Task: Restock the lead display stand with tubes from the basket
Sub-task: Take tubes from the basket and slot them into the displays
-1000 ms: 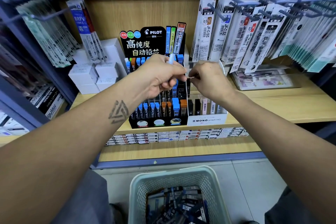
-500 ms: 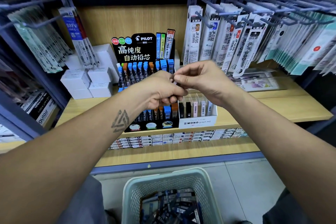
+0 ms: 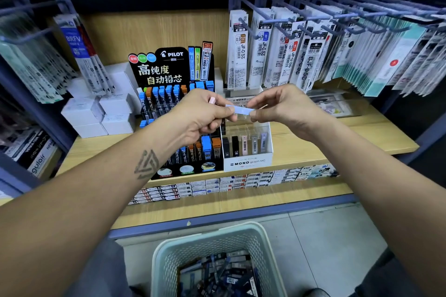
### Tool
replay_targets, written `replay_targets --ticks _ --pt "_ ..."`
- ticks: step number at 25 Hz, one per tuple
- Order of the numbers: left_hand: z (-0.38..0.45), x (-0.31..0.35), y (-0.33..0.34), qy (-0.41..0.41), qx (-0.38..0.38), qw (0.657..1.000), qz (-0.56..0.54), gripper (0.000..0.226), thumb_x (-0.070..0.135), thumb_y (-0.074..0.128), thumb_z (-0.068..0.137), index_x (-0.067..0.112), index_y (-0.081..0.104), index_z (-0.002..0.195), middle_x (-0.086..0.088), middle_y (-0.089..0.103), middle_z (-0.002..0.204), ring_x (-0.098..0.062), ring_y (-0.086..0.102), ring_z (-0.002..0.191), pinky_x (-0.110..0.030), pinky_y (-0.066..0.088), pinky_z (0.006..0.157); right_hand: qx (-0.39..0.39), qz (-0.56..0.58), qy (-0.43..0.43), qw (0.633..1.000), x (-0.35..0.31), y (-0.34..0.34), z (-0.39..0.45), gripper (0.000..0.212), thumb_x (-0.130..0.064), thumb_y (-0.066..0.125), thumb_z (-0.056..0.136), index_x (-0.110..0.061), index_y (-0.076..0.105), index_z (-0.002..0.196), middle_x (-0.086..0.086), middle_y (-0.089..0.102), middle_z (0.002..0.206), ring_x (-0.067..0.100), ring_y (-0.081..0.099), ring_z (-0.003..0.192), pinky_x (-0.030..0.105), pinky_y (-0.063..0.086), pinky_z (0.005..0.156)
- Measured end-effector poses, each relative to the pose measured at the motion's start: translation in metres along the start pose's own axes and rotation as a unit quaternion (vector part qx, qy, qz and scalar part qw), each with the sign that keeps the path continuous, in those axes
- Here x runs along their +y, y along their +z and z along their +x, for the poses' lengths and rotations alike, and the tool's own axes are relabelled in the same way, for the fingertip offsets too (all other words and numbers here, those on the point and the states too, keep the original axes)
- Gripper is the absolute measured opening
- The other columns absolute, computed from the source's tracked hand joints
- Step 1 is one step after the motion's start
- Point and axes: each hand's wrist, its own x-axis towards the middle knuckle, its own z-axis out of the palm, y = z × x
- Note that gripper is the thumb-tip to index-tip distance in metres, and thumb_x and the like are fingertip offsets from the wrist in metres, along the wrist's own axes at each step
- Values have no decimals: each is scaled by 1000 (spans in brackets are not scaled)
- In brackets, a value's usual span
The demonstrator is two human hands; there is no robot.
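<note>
While your left hand and right hand pinched its ends, the blue tube lay crosswise, nine-to-three; white stand at six.

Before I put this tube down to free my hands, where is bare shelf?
Bare wooden shelf lies right of the white MONO stand, before the clear tray. A smaller strip fronts the white boxes at left. The black PILOT stand is crowded.
</note>
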Motion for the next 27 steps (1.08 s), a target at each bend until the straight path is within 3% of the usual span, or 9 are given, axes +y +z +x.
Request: replay_targets --ticks 4,8,10,13,18,22,27 --pt "3 -2 6 11 33 999 -30 14 -3 67 91 -5 68 104 -21 71 83 -6 39 36 -16 26 31 -11 22 -11 1000 2 2 -1 25 16 78 70 2 73 90 25 71 93 24 67 82 34 59 84" --pt "5 -2 7 67 56 992 96 21 -5 72 86 5 69 104 -15 69 88 -8 42 39 -18 33 35 -28 23 -9 999 2 1 -2 18 14 76 76 3 71 89 15 71 81 18 67 75 26 57 72" --pt "6 -3 7 80 56 988 119 24 -4 73 85 5 66 106 -21 69 94 -7 42 38 -20 34 36 -26 15 -3 1000 3 0 -2 22 15 76 75 1 70 91 14 72 82 18 69 77 29 58 77" --pt "7 -4 8 98 58 984 139 29 -2 76 84 5 64 109 -25 69 102 -6 42 36 -19 33 36 -34 -13 -7 999 3 3 -3 31 12 78 75 -1 70 101 15 73 85 17 68 78 31 57 83" --pt "12 -5 16 92 64 986 120 37 9 80 83 4 60 114 -19 71 94 -5 40 35 -17 31 35 -67 -66 -61 994 0 10 -5 54 9 75 80 -22 66 123 23 68 86 21 65 75 36 59 83" --pt "15 0 21 5 53 997 58 14 9 60 95 5 55 108 -15 72 76 -13 40 42 -17 23 35 -4 -63 -15 998 7 7 -1 27 1 75 84 -12 68 107 17 69 77 26 65 69 35 56 66" --pt "14 2 22 -23 13 1000 6 4 7 50 95 6 54 96 -13 66 65 -15 38 44 -18 22 36 88 -111 25 990 17 -9 3 12 -5 82 80 -2 72 87 10 71 74 13 65 66 27 54 68"
